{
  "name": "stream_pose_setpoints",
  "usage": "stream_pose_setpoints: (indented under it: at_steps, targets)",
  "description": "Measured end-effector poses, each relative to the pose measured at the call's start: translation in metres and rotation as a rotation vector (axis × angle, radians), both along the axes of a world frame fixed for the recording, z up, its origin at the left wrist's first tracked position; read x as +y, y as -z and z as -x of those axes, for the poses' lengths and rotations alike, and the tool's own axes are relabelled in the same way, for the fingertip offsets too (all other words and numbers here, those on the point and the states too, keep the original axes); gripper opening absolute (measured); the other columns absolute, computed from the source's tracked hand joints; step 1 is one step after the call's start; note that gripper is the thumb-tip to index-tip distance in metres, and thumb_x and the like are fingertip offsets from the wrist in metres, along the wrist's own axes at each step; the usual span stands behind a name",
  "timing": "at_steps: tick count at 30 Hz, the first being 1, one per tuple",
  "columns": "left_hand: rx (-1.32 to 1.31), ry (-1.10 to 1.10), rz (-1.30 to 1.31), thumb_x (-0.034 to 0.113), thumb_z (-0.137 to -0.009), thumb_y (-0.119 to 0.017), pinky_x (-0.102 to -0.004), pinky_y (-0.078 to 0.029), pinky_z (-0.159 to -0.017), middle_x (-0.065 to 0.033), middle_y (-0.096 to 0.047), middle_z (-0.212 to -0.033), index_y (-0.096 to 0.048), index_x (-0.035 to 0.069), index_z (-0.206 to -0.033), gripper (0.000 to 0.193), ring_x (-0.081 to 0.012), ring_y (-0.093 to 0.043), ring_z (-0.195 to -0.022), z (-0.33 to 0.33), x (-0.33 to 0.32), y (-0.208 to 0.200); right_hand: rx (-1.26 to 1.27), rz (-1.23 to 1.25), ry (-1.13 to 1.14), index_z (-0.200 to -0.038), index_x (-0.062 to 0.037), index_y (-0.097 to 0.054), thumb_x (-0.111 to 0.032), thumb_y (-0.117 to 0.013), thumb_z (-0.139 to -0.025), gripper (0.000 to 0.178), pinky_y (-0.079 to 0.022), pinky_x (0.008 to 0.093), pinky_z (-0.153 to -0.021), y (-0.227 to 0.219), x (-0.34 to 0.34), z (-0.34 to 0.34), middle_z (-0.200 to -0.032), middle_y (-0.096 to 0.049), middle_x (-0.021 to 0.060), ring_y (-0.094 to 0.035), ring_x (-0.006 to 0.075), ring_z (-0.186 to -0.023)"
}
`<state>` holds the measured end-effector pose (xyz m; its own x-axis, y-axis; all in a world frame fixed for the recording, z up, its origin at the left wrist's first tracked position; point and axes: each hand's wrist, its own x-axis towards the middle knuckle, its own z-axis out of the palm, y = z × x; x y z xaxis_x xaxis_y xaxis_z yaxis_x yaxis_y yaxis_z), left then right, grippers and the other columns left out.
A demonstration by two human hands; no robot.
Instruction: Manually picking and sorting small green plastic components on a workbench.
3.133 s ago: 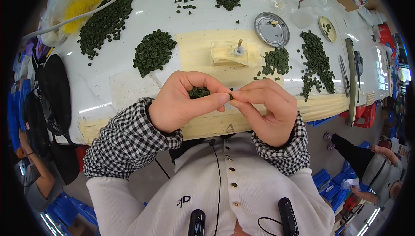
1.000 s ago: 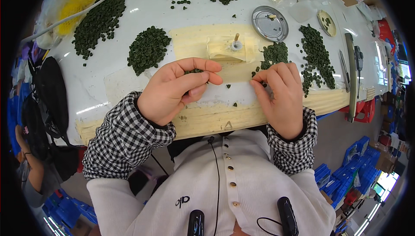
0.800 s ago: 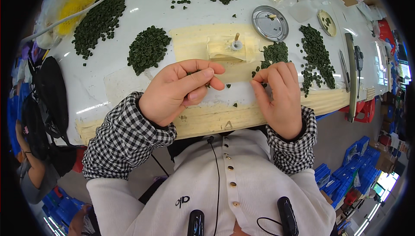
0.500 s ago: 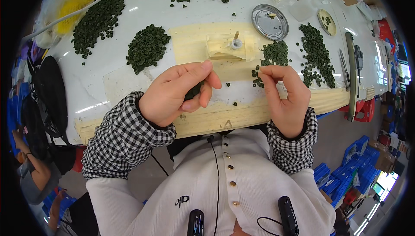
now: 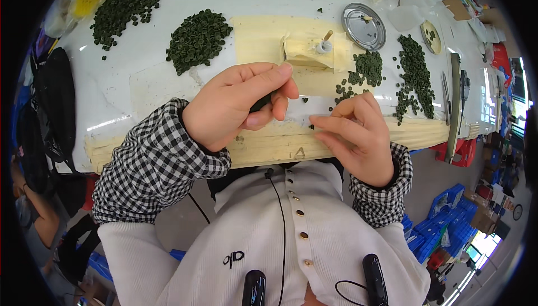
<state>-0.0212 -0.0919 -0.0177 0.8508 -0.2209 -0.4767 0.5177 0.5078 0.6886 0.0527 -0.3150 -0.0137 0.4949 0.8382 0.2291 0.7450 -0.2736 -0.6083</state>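
My left hand is held above the near part of the table, fingers curled round several small dark green pieces that show only as a dark patch inside the palm. Lower and to its right, my right hand has thumb and forefinger apart with nothing visible between them. A small dark green piece lies by those fingertips at the table's near edge. Beyond the hands stands a block wrapped in cream tape, with a whitish collar and a short tan peg on top. Loose round green pieces lie right of it.
Heaps of green pieces lie at left, far left and right. A round metal lid and a cream dish sit at the back right. Tweezers and a long metal bar lie at the right edge.
My right hand has moved down and left from the loose pieces toward the table's near edge; its thumb and forefinger have spread. The left hand stays closed. The whole view has shifted slightly.
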Motion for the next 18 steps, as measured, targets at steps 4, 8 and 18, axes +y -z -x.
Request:
stream_pose_setpoints:
  at_steps: [4,8,18]
  targets:
    - [-0.007,0.005,-0.010,0.029,-0.101,-0.042,-0.0163,-0.027,-0.043,-0.0012,-0.055,-0.066,-0.057,0.004,-0.087,0.032,-0.0028,-0.032,-0.047,0.000,0.000,-0.001,-0.030,-0.013,-0.012,-0.090,-0.0059,-0.070,-0.002,-0.075,-0.065,0.026,-0.042,0.0324,-0.067,0.009,0.000,0.001,-0.078,-0.054,0.0038,-0.050,0.0220,-0.074]
    - [-0.001,0.004,-0.018,0.029,-0.100,-0.042,-0.0164,-0.027,-0.044,-0.0010,-0.055,-0.067,-0.057,0.004,-0.088,0.032,-0.0027,-0.032,-0.048,0.000,-0.001,-0.001,0.013,-0.077,0.051,-0.090,-0.0054,-0.070,0.001,-0.073,-0.068,0.023,-0.042,0.0309,-0.066,0.006,0.000,0.000,-0.079,-0.056,0.0051,-0.051,0.0210,-0.073]
    - [-0.028,0.162,-0.028,0.019,-0.096,-0.054,-0.0182,-0.024,-0.046,0.0002,-0.054,-0.070,-0.060,0.000,-0.102,0.021,-0.0029,-0.033,-0.052,0.003,-0.004,-0.008,0.441,-0.369,0.242,-0.094,-0.0052,-0.071,-0.002,-0.073,-0.075,0.020,-0.042,0.0231,-0.061,0.001,0.013,0.013,-0.081,-0.057,0.0032,-0.051,0.0104,-0.071]
